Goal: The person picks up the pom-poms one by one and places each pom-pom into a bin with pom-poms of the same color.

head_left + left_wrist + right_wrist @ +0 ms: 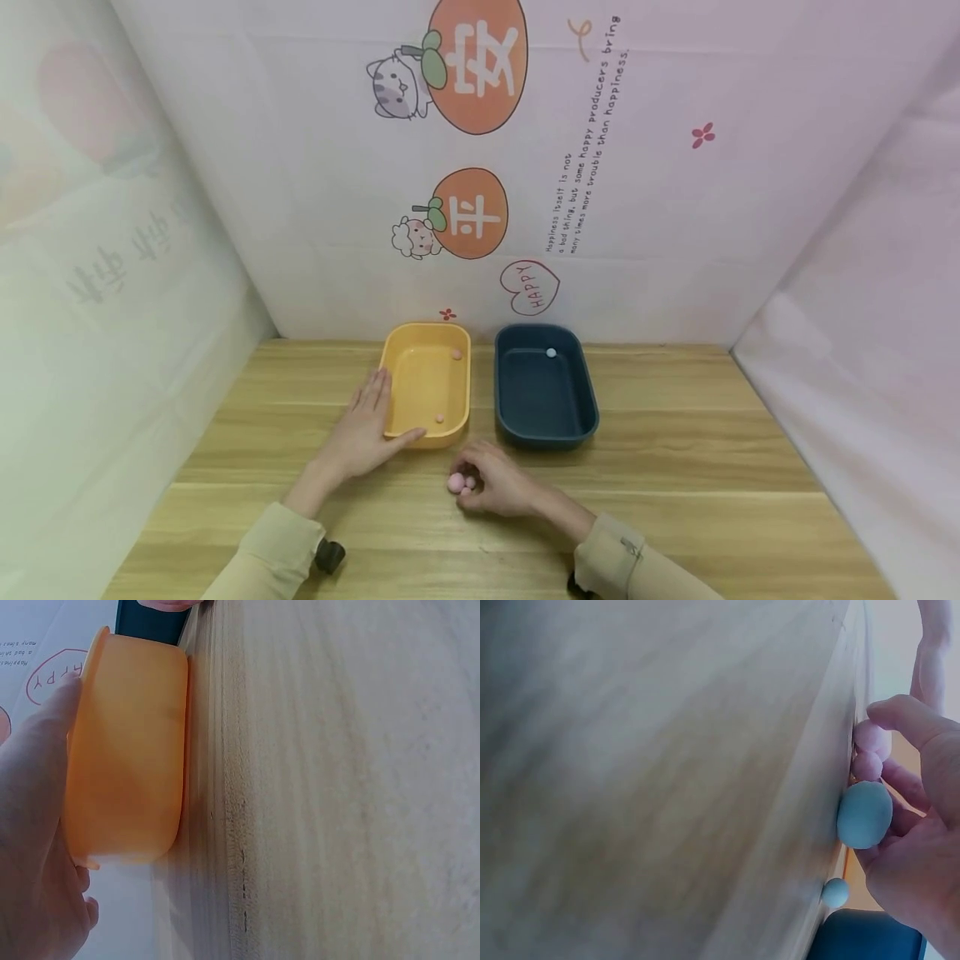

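Yellow, smooth-walled and round-cornered, a rectangular tray (427,383) stands toward the far side of the wood-grain table (690,467), left of a matching dark blue rectangular tray (536,400); a narrow gap parts them. Two small pink balls lie inside the yellow tray: one in the far right corner (457,355), the other by the near wall (439,418). One small pale ball (551,353) rests at the far end of the dark blue tray.

The left hand (363,433) lies against the yellow tray, its fingers straight along the left rim and its thumb spread away across the near edge. Near the gap between the trays, on their near side, the right hand (498,483) curls its fingers and thumb round a group of balls at the table top. A larger round pink ball (457,482) shows at the left of its grasp, with a smaller pink ball (867,766) touching it. The right wrist view also shows a large, slightly oval light-blue ball (865,815) against the hand and a small light-blue ball (835,892) just apart from it. Which balls are firmly pinched, I cannot tell.
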A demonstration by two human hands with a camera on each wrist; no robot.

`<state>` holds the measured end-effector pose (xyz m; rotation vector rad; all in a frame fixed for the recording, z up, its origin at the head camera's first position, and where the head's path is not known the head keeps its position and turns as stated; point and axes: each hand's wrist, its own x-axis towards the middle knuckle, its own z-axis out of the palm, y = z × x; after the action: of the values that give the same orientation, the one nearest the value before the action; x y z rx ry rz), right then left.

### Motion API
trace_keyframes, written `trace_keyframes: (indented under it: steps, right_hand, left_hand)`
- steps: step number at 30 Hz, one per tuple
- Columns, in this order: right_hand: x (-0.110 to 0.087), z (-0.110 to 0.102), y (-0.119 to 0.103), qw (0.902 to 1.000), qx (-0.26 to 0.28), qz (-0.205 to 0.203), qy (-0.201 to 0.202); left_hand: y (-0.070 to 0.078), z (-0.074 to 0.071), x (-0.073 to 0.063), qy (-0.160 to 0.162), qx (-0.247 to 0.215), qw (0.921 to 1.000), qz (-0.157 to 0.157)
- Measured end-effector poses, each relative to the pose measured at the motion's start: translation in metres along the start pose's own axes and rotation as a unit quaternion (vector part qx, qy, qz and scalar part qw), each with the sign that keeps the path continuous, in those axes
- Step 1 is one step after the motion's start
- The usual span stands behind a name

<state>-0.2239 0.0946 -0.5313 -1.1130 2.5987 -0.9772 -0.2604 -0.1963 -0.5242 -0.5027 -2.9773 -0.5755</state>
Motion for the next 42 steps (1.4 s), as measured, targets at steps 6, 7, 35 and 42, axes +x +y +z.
trace_keyframes:
  steps: [6, 7, 35, 42]
  right_hand:
    - [0.0, 0.003, 0.001, 1.0, 0.001, -0.001, 0.005]
    - [0.0, 0.003, 0.001, 1.0, 0.005, 0.001, 0.004]
    - [0.002, -0.01, -0.003, 0.9978, 0.059, 0.006, 0.031]
    - [0.001, -0.013, -0.004, 0.9961, 0.075, 0.001, 0.047]
  left_hand:
    - [0.001, 0.002, 0.0, 0.001, -0.004, 1.0, 0.0]
    - [0.001, 0.002, 0.0, 0.0, -0.004, 1.0, -0.001]
    - [0.002, 0.0, 0.002, -0.004, -0.004, 1.0, -0.004]
    - [0.001, 0.001, 0.003, -0.004, -0.004, 1.0, -0.004]
